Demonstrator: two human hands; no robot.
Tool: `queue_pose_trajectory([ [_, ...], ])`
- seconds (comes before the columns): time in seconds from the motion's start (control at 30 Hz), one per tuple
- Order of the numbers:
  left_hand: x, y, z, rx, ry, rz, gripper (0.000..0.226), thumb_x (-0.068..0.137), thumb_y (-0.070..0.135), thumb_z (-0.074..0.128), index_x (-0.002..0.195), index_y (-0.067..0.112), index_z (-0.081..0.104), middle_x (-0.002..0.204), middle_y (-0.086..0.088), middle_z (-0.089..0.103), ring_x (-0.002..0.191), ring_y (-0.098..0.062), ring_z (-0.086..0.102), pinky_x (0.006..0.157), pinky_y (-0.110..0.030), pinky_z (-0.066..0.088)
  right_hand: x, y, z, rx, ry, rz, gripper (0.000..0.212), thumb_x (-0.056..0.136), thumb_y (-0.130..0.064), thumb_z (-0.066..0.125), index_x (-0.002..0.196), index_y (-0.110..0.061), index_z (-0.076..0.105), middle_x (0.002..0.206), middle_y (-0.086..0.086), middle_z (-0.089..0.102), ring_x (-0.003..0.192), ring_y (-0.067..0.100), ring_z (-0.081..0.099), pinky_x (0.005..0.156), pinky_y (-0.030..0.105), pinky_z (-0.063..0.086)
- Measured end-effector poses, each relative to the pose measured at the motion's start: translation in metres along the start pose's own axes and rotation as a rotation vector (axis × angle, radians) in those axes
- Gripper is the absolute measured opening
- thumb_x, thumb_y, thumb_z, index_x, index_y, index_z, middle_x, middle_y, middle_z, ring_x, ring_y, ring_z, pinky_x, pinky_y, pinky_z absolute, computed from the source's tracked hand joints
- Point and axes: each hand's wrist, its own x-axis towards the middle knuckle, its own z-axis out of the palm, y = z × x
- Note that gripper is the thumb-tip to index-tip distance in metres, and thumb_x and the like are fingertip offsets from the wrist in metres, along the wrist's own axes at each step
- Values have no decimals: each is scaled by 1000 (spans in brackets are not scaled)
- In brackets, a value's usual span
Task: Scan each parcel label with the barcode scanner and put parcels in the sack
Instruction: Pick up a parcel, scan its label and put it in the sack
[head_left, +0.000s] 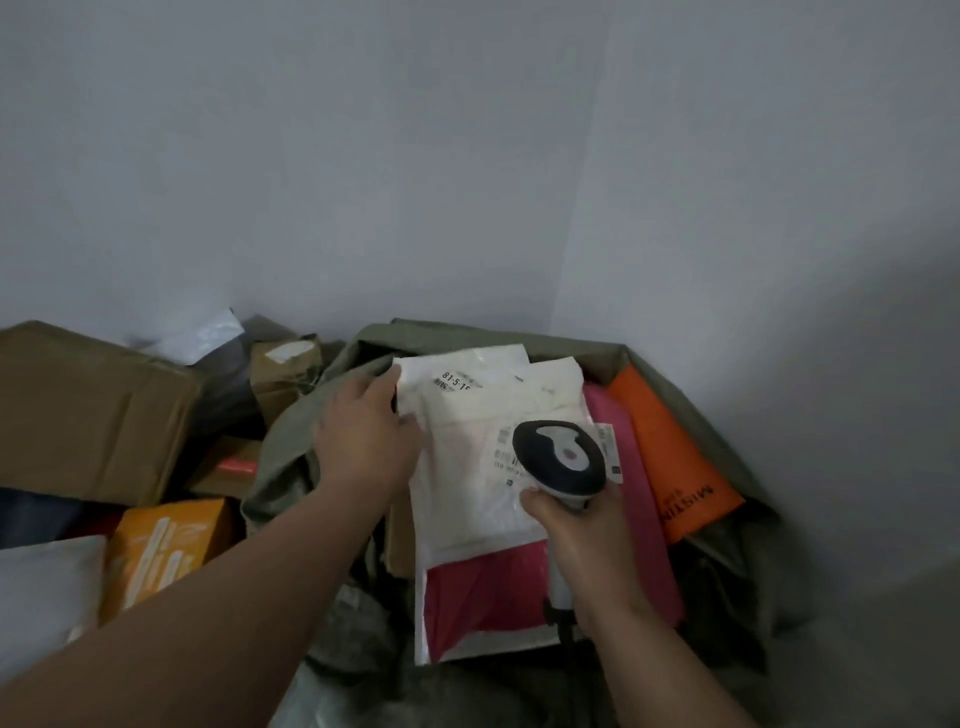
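a: where's the parcel sitting against the sack?

b: the white parcel (467, 499) lies over the open mouth of the olive-green sack (291, 436), its top end toward the sack's far rim. a second white parcel (467, 384) with a printed label lies at that far rim, partly under the first.

a: and the hands?

b: the left hand (363, 441) is at the sack's left rim, thumb on top of the parcels' left edge and the fingers tucked behind, so it grips that edge. i can't tell whether it holds one parcel or both.

a: the scanner?

b: the right hand (587, 545) has its fingers wrapped round the handle of the barcode scanner (561, 457). the scanner's dark head hangs just above the white parcel's label (506, 452), over the middle of the sack's mouth.

a: what else is inside the sack?

b: a pink parcel (488, 592) under the white one, showing at the near end and along the right side, and an orange parcel (670, 467) with black lettering against the sack's right wall.

a: outside it?

b: left of the sack, a large brown cardboard box (88, 410), a smaller taped box (283, 366) behind it near the wall, and a yellow-orange carton (166, 545) nearer the person. a grey wall (467, 156) stands behind the sack.
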Motion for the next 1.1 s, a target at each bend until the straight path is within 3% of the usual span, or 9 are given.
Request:
queue_pose_trajectory([
  [0.13, 21, -8, -13, 165, 99, -1, 68, 90, 34, 59, 152, 31, 31, 158, -4, 27, 145, -30, 19, 116, -51, 15, 29, 6, 12, -76, -15, -31, 34, 66, -17, 81, 98, -22, 69, 92, -7, 72, 90, 5, 66, 75, 27, 52],
  [0.27, 49, -22, -11, 351, -94, -82, 76, 87, 53, 58, 152, 32, 27, 157, -4, 31, 145, -26, 27, 114, -50, 17, 49, 4, 34, -127, -53, -51, 48, 50, -48, 73, 97, -36, 69, 94, -17, 72, 100, 11, 66, 86, 44, 55],
  [0.43, 85, -32, -16, 444, -61, -28, 20, 96, 35, 49, 92, 20, 63, 109, -10, 69, 87, -27, 58, 82, -32, 41, 61, 8, 52, -187, -170, -59, 64, 53, -58, 73, 115, -47, 62, 110, -24, 67, 132, 27, 50, 103, 56, 44],
  [0.53, 108, -15, -46, -135, 209, -98, 26, 97, 24, 52, 92, 7, 71, 98, -21, 68, 94, -31, 63, 85, -37, 47, 66, 10, 62, -163, -288, -14, 62, 54, -60, 73, 114, -49, 62, 115, -24, 65, 139, 27, 42, 110, 61, 35],
  [0.63, 127, 24, -94, -558, 441, -66, 24, 84, 31, 62, 65, 17, 62, 71, -9, 52, 70, -17, 50, 65, -42, 46, 75, 7, 72, -113, -352, 52, 58, 53, -58, 73, 110, -48, 66, 115, -20, 69, 137, 26, 45, 112, 61, 32],
  [0.73, 137, 50, -125, -839, 568, -23, 29, 77, 30, 65, 52, 22, 55, 63, -1, 43, 62, -15, 43, 54, -33, 36, 96, -6, 79, 48, -325, 152, 41, 61, -44, 78, 101, -35, 72, 109, -10, 72, 114, 20, 62, 105, 49, 46],
  [0.87, 120, 32, -93, -799, 113, -83, 12, 84, 29, 74, 86, 18, 71, 89, -2, 73, 81, -21, 70, 81, -45, 61, 121, -21, 82, 298, -308, 277, 45, 66, -27, 82, 109, -17, 74, 105, 3, 76, 103, 23, 70, 97, 46, 54],
  [0.93, 100, 8, -67, -650, -115, -102, 45, 76, 41, 80, 116, 27, 67, 107, 0, 74, 98, -23, 70, 91, -49, 57, 121, -23, 81, 315, -305, 240, 35, 74, -21, 82, 107, -15, 74, 102, 3, 77, 102, 22, 71, 97, 45, 54],
  [1.1, 60, -23, -53, -426, -59, 39, 89, 75, 61, 76, 150, 36, 35, 132, 13, 54, 116, -10, 54, 99, -35, 45, 101, -26, 67, 309, -275, 134, 16, 82, -11, 78, 95, -19, 75, 90, -2, 77, 90, 14, 72, 79, 29, 56],
])
